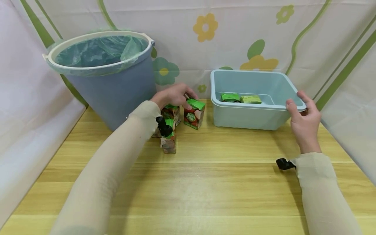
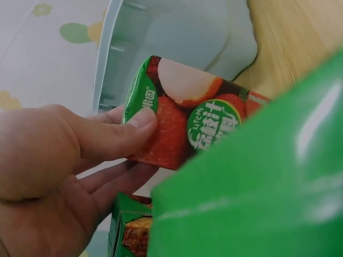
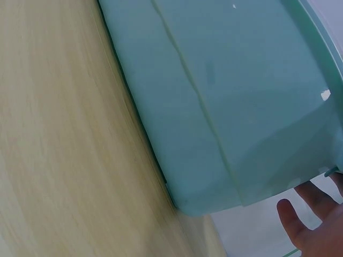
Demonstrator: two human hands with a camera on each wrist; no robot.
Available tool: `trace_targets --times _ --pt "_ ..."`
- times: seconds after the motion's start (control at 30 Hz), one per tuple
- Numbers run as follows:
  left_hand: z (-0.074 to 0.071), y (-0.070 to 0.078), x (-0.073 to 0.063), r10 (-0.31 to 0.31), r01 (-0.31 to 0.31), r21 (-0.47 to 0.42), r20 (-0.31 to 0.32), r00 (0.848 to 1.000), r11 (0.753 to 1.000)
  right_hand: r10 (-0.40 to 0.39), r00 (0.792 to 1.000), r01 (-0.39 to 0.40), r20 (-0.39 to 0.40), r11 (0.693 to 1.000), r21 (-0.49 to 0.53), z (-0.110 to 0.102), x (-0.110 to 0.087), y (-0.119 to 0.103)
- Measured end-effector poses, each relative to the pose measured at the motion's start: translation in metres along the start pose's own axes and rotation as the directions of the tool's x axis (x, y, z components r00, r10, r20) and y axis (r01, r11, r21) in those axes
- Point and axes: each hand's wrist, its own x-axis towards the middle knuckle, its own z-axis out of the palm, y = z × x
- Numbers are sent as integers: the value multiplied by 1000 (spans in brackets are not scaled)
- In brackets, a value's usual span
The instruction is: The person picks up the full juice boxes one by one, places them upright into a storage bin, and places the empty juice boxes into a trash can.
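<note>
My left hand (image 1: 177, 94) pinches a litchi juice box (image 1: 192, 116) between thumb and fingers; its red fruit print and green top also show in the left wrist view. Several similar juice boxes (image 1: 169, 143) stand close together under the left wrist, partly hidden by the sleeve. One box's green surface (image 2: 257, 182) looms large in the left wrist view. At the far right, my right hand (image 1: 306, 124) grips the rim corner of a light blue plastic bin (image 1: 246, 117), thumb on the front edge. Two green-topped boxes (image 1: 230, 97) lie inside that bin.
A tall blue trash can (image 1: 117, 88) lined with a thin green bag (image 1: 100, 49) stands at the back left, right behind the juice boxes. The wooden table (image 1: 199, 189) meets a flower-printed curtain (image 1: 182, 32) at the back.
</note>
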Motion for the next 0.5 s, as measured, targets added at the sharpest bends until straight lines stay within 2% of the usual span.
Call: trace_targets --times 0.13,0.23,0.37,0.5 --pt "0 0 0 42 -43 -55 -26 999 998 0 1000 0 7 1000 -27 0 -1 0" --pt "-1 3 -1 63 -70 -103 -72 995 992 -3 1000 3 4 1000 -26 0 -1 0" --pt "-5 10 -3 54 -80 -178 -149 987 981 -22 1000 22 -9 999 -38 1 -2 0" --pt "-9 17 -7 25 -84 -246 -235 972 966 -38 999 37 -17 998 -50 2 -2 1"
